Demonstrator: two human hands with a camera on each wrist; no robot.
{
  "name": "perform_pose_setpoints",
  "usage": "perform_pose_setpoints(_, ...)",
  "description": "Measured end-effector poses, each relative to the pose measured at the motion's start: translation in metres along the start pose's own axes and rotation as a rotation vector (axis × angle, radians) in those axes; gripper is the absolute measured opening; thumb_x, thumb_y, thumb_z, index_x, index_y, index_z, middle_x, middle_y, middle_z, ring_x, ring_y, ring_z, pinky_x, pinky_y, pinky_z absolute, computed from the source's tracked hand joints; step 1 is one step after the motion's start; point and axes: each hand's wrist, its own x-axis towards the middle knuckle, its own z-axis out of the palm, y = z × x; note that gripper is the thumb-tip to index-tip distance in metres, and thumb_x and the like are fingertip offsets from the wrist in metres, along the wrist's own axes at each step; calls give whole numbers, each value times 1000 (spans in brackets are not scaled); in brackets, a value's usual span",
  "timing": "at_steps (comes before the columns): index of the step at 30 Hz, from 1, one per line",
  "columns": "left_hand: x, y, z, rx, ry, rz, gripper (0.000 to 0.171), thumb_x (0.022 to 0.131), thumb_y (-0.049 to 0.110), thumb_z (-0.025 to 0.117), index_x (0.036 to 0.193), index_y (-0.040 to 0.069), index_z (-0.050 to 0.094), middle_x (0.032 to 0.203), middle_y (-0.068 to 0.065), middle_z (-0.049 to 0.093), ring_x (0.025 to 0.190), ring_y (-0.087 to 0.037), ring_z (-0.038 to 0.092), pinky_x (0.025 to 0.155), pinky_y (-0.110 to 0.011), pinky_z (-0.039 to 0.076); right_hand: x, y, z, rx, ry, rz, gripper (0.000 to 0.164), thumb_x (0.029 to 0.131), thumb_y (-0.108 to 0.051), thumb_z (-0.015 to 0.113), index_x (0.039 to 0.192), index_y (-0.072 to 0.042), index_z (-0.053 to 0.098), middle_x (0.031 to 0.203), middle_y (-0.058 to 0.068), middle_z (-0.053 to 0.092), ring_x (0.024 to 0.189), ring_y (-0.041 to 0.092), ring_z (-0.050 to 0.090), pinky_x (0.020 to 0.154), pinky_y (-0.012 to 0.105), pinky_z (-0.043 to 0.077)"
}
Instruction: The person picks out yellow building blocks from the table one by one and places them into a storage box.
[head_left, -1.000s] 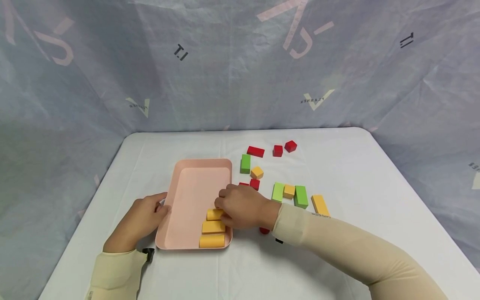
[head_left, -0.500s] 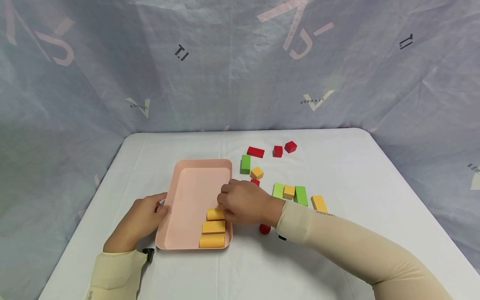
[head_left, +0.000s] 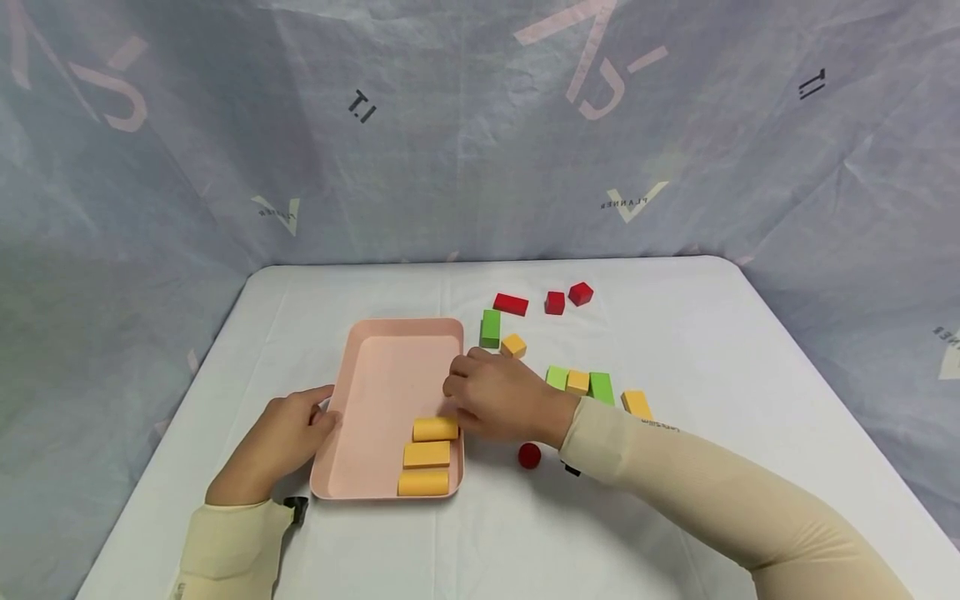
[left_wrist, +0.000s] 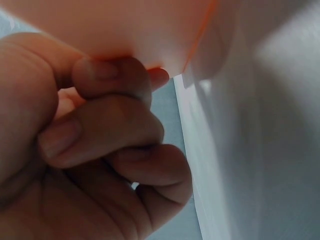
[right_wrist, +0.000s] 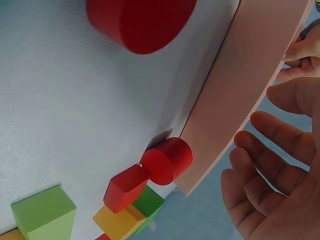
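Observation:
A pink tray point(head_left: 390, 375) lies on the left half of the table. My left hand point(head_left: 288, 437) holds its left rim, and the left wrist view shows the curled fingers point(left_wrist: 115, 125) against the tray's wall. Two yellow cylinders point(head_left: 435, 429) with a yellow rectangular block point(head_left: 427, 455) between them lie in a column in the tray's near right corner. Over the tray's right rim is my right hand point(head_left: 502, 396), its fingers loosely bent with nothing between them in the right wrist view. A red cylinder point(right_wrist: 167, 160) lies outside the tray wall, below that hand.
Right of the tray stands another red cylinder point(head_left: 529, 456). Beyond my right forearm are light green point(head_left: 557, 377), yellow point(head_left: 577, 382) and green blocks point(head_left: 602, 387), plus a long yellow block point(head_left: 637, 404). Farther back lie a green block point(head_left: 491, 328), a yellow cube point(head_left: 513, 346) and several red blocks point(head_left: 555, 302).
My right hand has drawn back from the far yellow cylinder, up and to the right, so more of that cylinder shows. My left hand and the tray have stayed in place.

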Motion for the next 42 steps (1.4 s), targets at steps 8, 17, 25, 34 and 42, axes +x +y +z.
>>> perform_pose_setpoints(8,0,0,1,2,-1,0,24,90,9,54,112,12,62,52,7,38,44,-8,34,43,-28,33,-2,3,-1,15,3,25,13,86,-28,62,88,-17,68,86,-6,53,80,12,41,66,30,43)
perform_pose_setpoints(17,0,-1,1,4,-4,-5,28,90,10,55,117,9,60,52,7,39,44,-8,35,43,-28,33,-3,6,1,16,-8,49,15,84,-29,64,91,-16,68,90,-4,55,80,13,43,67,29,46)
perform_pose_setpoints(25,0,1,0,0,9,6,23,90,10,56,112,12,61,52,6,39,44,-8,35,43,-28,33,-6,9,0,15,-43,86,19,84,-28,63,97,-15,67,94,-3,56,84,12,44,70,28,48)
perform_pose_setpoints(34,0,1,0,4,8,7,21,90,11,57,110,13,62,53,6,40,44,-9,36,44,-29,34,-10,13,-1,16,-61,117,21,83,-29,63,101,-17,64,94,-5,54,85,9,39,68,25,47)
perform_pose_setpoints(42,0,1,-1,0,-1,-6,24,90,11,57,113,12,62,53,6,41,44,-9,37,44,-29,34,-12,14,0,15,-51,128,23,84,-29,64,102,-17,63,93,-4,53,85,10,41,67,27,49)
